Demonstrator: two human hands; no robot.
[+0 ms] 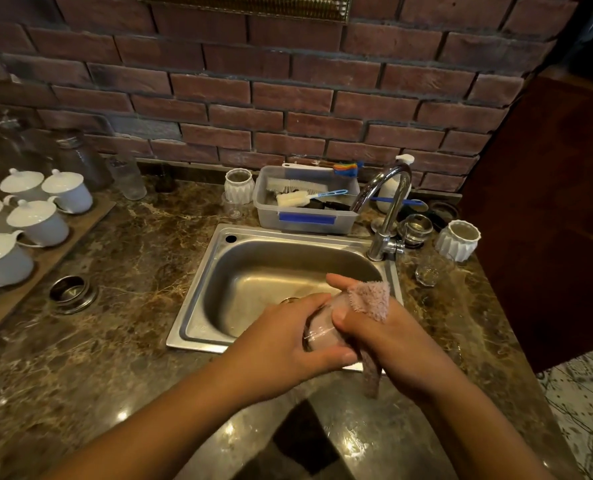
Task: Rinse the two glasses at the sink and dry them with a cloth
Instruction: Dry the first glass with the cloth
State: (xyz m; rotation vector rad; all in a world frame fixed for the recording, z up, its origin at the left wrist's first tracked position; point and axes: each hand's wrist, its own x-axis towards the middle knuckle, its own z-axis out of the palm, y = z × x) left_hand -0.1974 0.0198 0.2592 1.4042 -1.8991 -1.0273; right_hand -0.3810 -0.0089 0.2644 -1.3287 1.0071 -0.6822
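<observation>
Over the sink's near right corner, a glass wrapped in cloth

Above the near right corner of the steel sink (198,317), the glass (317,336) lies on its side between both hands. The left hand (284,341) grips it from the left, fingers curled under and thumb across the top. The right hand (392,337) holds the pink cloth (371,299) against the glass, thumb pressing at the glass's right end. Pink shows through the clear wall. One end of the cloth bunches over the right fingers and another hangs down below both hands.

A second glass (426,273) stands upright on the brown marble counter (122,341), just right of the sink and well apart from the hands. Behind it sits a white ribbed cup (458,240). The chrome faucet (388,206) rises from the sink's far right corner and arches left over the basin, with a white pump bottle (393,181) behind it.

Beyond the sink's far rim stands a clear plastic tub (305,216) holding brushes, and another white ribbed cup (239,186) is just to its left. At far left, white lidded cups (39,221) crowd a wooden board (80,223), with clear jars behind them. A metal ring (73,294) is set into the counter left of the sink. A red brick wall (288,98) backs everything.
</observation>
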